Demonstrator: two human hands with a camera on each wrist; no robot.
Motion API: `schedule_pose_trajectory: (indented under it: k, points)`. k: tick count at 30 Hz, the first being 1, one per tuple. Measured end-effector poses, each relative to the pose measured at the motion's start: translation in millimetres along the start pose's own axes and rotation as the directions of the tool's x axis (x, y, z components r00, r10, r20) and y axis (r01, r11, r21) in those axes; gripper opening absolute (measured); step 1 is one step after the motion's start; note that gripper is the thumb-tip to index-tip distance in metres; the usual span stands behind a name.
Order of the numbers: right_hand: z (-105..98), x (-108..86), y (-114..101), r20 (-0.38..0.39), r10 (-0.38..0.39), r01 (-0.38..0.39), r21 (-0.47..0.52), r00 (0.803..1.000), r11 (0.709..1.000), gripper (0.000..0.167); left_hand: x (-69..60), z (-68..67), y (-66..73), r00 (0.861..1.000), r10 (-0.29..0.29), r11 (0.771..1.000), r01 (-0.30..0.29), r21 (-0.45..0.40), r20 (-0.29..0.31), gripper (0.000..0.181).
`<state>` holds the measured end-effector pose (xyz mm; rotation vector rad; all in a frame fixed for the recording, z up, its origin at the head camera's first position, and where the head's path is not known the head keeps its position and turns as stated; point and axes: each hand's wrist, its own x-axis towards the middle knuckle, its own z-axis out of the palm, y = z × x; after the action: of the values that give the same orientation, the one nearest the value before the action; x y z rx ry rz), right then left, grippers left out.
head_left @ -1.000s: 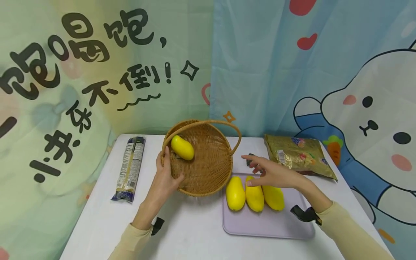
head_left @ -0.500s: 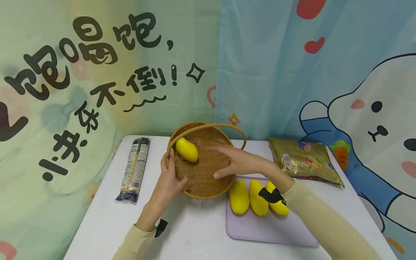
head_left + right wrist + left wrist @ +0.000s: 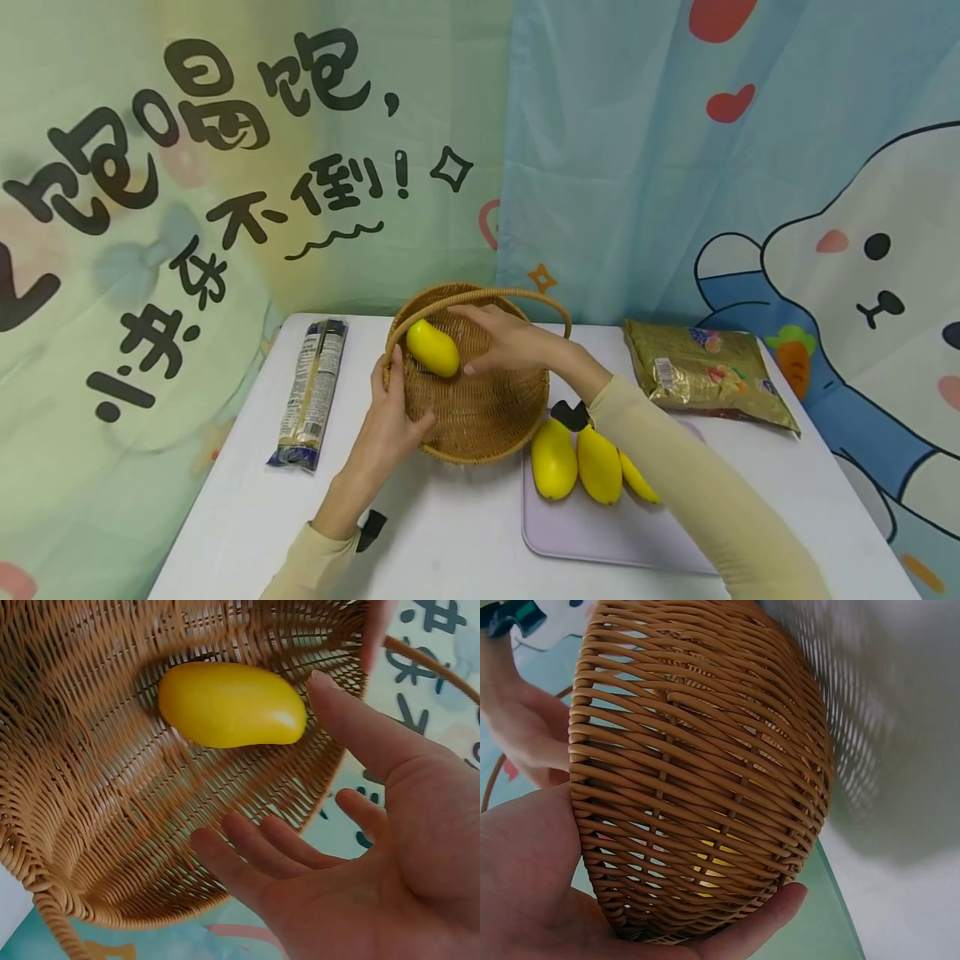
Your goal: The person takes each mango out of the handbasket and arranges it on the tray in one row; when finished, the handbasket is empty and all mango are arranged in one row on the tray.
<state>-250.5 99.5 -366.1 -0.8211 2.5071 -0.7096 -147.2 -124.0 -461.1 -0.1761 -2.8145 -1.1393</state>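
Observation:
A round wicker basket (image 3: 480,417) with an arched handle stands tilted toward me at the table's middle. My left hand (image 3: 386,425) holds its left side; in the left wrist view the fingers (image 3: 757,919) lie along the outside of the weave. One yellow mango (image 3: 432,348) lies inside, against the basket's left wall. My right hand (image 3: 506,337) reaches into the basket beside this mango, fingers spread and nothing in them. In the right wrist view the thumb and fingers are apart from the mango (image 3: 231,705).
A lilac tray (image 3: 570,546) at the right bears three more mangoes (image 3: 553,460), one partly behind my right sleeve. A gold bag (image 3: 708,375) lies at the back right. A long clear-and-blue packet (image 3: 309,392) lies at the left. A printed curtain (image 3: 585,167) hangs behind the table.
My right hand has moved left from above the tray into the basket, close to the mango. My left hand keeps its hold on the basket. The view has shifted slightly.

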Motion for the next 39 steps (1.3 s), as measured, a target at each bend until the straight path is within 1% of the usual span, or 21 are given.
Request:
schedule_pose_trajectory:
  k: [6,12,17,25,32,39]
  points:
    - [8.9,21.6,3.6,0.013,-0.003,0.003,-0.019,1.0,1.0,0.092,-0.3,-0.6,-0.4,1.0,0.017,1.0,-0.017,0.007,-0.008,0.107]
    - [29.5,36.5,9.4,-0.005,-0.006,0.006,0.03,1.0,1.0,0.092,-0.9,0.3,-1.6,1.0,0.025,1.0,-0.025,0.006,-0.006,0.106]
    - [42.0,46.2,12.1,-0.008,-0.016,0.016,0.02,1.0,1.0,0.096,-0.2,0.7,-1.5,1.0,0.021,1.0,-0.021,0.002,-0.006,0.107]
    - [54.7,53.3,11.3,-0.012,-0.034,0.034,-0.022,0.999,0.999,0.096,-0.5,1.9,-0.4,1.0,0.021,1.0,-0.021,-0.005,-0.011,0.107]
    - [64.7,55.9,13.8,-0.005,-0.019,0.019,-0.078,1.0,0.997,0.095,-1.4,2.4,0.5,1.0,0.025,1.0,-0.025,0.0,-0.01,0.106]
    - [69.7,56.7,18.7,-0.008,-0.053,0.052,-0.075,0.999,0.996,0.091,-2.3,0.8,0.5,0.999,0.031,1.0,-0.031,0.001,-0.021,0.108]
